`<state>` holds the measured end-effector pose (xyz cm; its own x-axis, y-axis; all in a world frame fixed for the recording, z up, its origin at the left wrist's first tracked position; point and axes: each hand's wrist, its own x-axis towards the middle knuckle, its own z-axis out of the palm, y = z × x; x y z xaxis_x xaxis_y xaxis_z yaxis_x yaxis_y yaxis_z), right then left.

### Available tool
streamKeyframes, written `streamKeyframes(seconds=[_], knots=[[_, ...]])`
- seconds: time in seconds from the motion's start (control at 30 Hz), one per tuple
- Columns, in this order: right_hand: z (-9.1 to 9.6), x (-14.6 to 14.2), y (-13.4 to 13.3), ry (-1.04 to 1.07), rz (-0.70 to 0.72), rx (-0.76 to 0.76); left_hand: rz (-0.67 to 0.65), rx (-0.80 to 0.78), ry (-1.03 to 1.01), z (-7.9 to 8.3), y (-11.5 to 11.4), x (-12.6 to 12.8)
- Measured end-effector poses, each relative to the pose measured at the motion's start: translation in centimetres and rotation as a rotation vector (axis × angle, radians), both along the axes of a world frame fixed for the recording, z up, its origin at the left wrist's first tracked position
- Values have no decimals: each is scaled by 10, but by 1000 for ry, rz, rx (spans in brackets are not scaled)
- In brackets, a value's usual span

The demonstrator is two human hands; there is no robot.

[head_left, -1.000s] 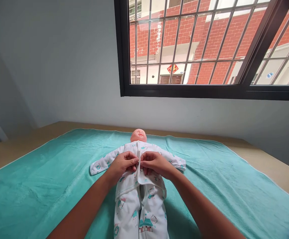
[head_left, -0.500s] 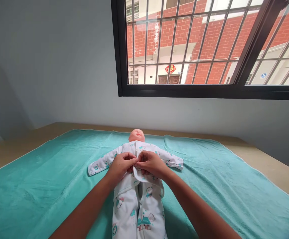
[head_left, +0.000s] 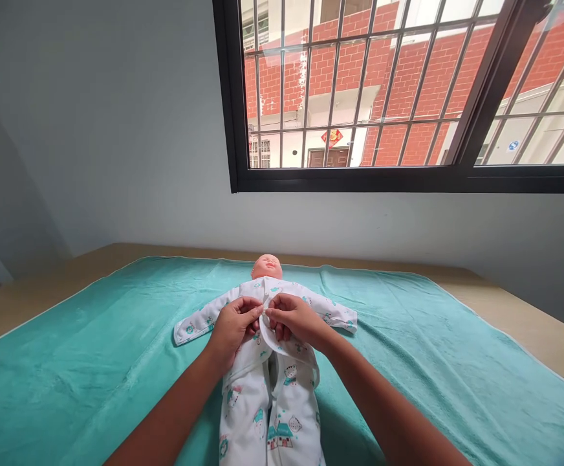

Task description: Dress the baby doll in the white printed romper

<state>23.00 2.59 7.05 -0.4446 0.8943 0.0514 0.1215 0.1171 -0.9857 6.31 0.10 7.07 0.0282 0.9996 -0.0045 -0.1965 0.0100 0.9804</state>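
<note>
A baby doll (head_left: 267, 266) lies on its back, head away from me, in a white printed jacket (head_left: 248, 356) and matching trousers (head_left: 282, 414). Its sleeves spread out to both sides. My left hand (head_left: 237, 327) pinches the jacket's front edge at the chest, thumb and forefinger pressed together. Close beside it, my right hand (head_left: 294, 317) pinches the other front edge, its remaining fingers curled under the cloth. The fingertips nearly meet over the middle of the chest. Below them the lower front flap hangs open in a curve. Any fastener between the fingers is too small to make out.
A turquoise blanket (head_left: 92, 349) lies under the doll, with wrinkles on the right. Around it shows the wooden tabletop (head_left: 461, 291). Behind rises a grey wall (head_left: 117, 129) with a black-framed barred window (head_left: 350, 180).
My fingertips have drawn slightly apart at the jacket's front, the left hand shifting a little to the left. The view has tilted slightly; the doll lies as before.
</note>
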Motion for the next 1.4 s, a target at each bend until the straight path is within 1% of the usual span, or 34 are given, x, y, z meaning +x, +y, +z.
streamKeyframes(seconds=[0.07, 0.23, 0.37, 0.47, 0.57, 0.63, 0.67, 0.7, 0.73, 0.77, 0.8, 0.83, 0.87, 0.93, 0.97, 1.03, 1.1, 1.17, 1.27, 1.33, 1.4], knots=[[0, 1, 1, 14, 3, -21, -3, -4, -12, 0, 0, -1], [-1, 0, 2, 25, 2, -13, 12, 1, -31, 2, -2, -2], [-1, 1, 2, 64, 1, -30, -10, -7, -18, 5, -5, -1], [-1, 2, 2, 68, 0, -32, -18, 8, -3, 3, -4, 0], [-1, 0, 1, 67, 3, -29, 17, 68, 79, -2, -3, 4], [-2, -2, 0, 61, 4, -18, 72, 153, 188, -5, -5, 7], [-4, -3, 0, 62, -28, 16, 110, 212, 263, -7, -8, 8], [-7, -2, 1, 65, -100, 80, 145, 273, 350, -8, -12, 9], [-10, 0, 2, 64, -206, 173, 171, 329, 448, -8, -18, 10], [-15, 4, 5, 62, -349, 296, 179, 377, 552, -9, -25, 9], [-21, 10, 9, 35, -497, 429, 163, 410, 658, -10, -33, 8], [-27, 18, 15, -29, -591, 549, 133, 437, 755, -11, -43, 6], [-34, 27, 22, -113, -619, 643, 99, 465, 839, -12, -53, 4], [-47, 46, 35, -339, -603, 791, 61, 515, 951, -15, -74, -1], [-52, 55, 40, -477, -603, 806, 57, 529, 980, -17, -84, -4], [-60, 68, 46, -744, -609, 773, 59, 541, 1007, -20, -101, -8], [-62, 75, 46, -930, -592, 735, 57, 550, 1027, -24, -112, -11], [-61, 78, 43, -1020, -546, 743, 71, 556, 1035, -26, -118, -12], [-58, 89, 37, -1087, -465, 781, 112, 504, 987, -30, -115, -16], [-59, 107, 34, -1113, -418, 798, 131, 464, 932, -34, -109, -20], [-63, 131, 31, -1102, -396, 779, 155, 447, 876, -39, -102, -25]])
